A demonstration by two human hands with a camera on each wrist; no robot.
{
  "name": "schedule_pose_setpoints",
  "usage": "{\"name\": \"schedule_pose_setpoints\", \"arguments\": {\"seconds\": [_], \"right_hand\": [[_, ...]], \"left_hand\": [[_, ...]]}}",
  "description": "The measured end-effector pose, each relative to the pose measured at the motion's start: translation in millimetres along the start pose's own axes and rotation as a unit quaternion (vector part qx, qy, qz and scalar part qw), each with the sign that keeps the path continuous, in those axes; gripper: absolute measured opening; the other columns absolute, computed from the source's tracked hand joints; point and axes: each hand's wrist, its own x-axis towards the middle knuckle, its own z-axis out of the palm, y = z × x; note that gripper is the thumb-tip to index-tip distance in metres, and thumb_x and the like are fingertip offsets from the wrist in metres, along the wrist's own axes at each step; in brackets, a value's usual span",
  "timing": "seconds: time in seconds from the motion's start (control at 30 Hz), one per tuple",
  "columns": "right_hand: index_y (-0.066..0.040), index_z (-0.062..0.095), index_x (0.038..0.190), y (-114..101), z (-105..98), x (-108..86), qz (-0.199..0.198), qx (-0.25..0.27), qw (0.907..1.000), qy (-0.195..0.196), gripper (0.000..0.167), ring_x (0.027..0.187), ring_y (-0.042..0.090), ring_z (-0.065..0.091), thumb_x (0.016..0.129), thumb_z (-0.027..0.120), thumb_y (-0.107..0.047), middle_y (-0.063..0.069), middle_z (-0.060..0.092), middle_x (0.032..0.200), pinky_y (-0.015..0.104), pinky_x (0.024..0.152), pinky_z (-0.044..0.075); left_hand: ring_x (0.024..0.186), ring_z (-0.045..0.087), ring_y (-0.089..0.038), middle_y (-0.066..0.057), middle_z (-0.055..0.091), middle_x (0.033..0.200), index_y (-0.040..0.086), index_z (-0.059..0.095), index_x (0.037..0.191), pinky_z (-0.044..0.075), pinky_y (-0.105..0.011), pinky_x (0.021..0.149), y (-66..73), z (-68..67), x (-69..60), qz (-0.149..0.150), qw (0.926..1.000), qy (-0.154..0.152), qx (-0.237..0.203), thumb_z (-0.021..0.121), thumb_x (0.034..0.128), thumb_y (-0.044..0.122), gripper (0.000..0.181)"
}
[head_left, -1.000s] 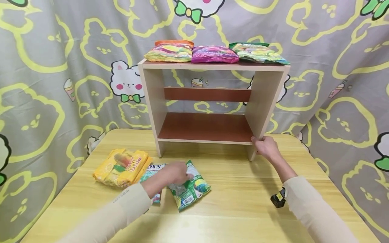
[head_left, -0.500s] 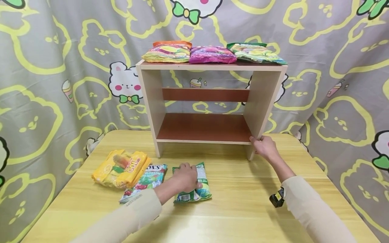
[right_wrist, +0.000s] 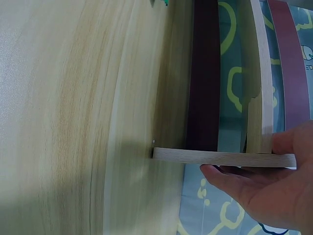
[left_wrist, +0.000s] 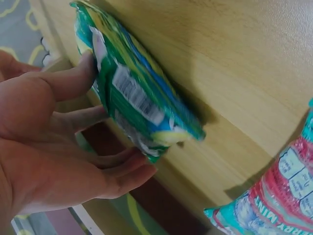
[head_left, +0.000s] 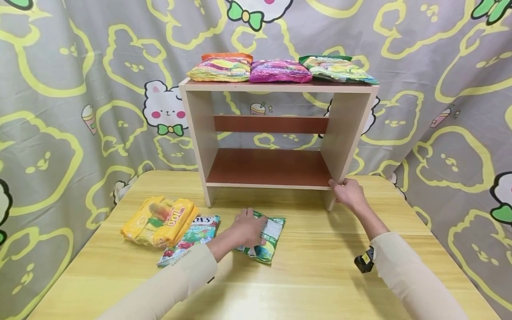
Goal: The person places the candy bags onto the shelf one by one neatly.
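My left hand (head_left: 247,230) pinches a green candy bag (head_left: 273,231) just above the table, in front of the shelf. In the left wrist view, the thumb and fingers lie on either side of the bag (left_wrist: 139,98), whose barcode faces the camera. My right hand (head_left: 349,194) grips the right side panel of a small wooden shelf (head_left: 270,166) near its lower board. From the right wrist view, the thumb (right_wrist: 283,142) is inside the panel and the fingers outside. Left of my left hand lies a teal Fox's candy bag (head_left: 194,238).
A yellow snack pack (head_left: 160,222) lies at the table's left, beside the Fox's bag. On the shelf top sit an orange-yellow bag (head_left: 222,70), a magenta bag (head_left: 280,72) and a green-yellow bag (head_left: 340,70). A patterned curtain (head_left: 120,89) hangs behind the table (head_left: 304,275).
My left hand has come from over the Fox's bag to the green candy bag, taken hold of it, turned it and shifted it slightly right. My right hand has stayed on the shelf panel.
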Motion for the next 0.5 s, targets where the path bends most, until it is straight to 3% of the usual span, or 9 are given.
{"name": "schedule_pose_setpoints", "arguments": {"seconds": [0.3, 0.4, 0.5], "right_hand": [[0.007, 0.068, 0.117, 0.8, 2.5, 0.2, -0.004, 0.009, 1.0, -0.002, 0.056, 0.087, 0.032, 0.076, 0.103, 0.046, -0.042, 0.031, 0.067, 0.12, 0.028, 0.07, 0.053], [0.008, 0.068, 0.115, 0.6, 2.2, -0.8, -0.005, 0.011, 0.9999, 0.002, 0.056, 0.087, 0.032, 0.076, 0.103, 0.046, -0.042, 0.031, 0.068, 0.118, 0.028, 0.069, 0.055], [0.007, 0.068, 0.114, 0.1, 0.9, -1.4, -0.005, 0.01, 0.9999, 0.005, 0.055, 0.088, 0.034, 0.076, 0.103, 0.046, -0.043, 0.03, 0.068, 0.118, 0.028, 0.068, 0.054]], "left_hand": [[0.15, 0.028, -0.039, -0.022, 0.034, 0.158, 0.024, 0.049, 0.151, 0.028, -0.057, 0.12, -4.3, 2.5, -0.4, 0.022, 0.9997, -0.003, -0.01, 0.073, 0.092, 0.019, 0.063], [0.149, 0.029, -0.04, -0.023, 0.034, 0.158, 0.02, 0.05, 0.15, 0.027, -0.056, 0.122, -3.4, 3.1, -2.8, 0.029, 0.9995, 0.007, -0.005, 0.071, 0.089, 0.011, 0.065], [0.147, 0.031, -0.041, -0.025, 0.037, 0.154, 0.012, 0.049, 0.149, 0.03, -0.057, 0.119, 0.0, 3.1, -6.4, 0.028, 0.9994, 0.022, 0.003, 0.071, 0.0921, 0.018, 0.061]]}}
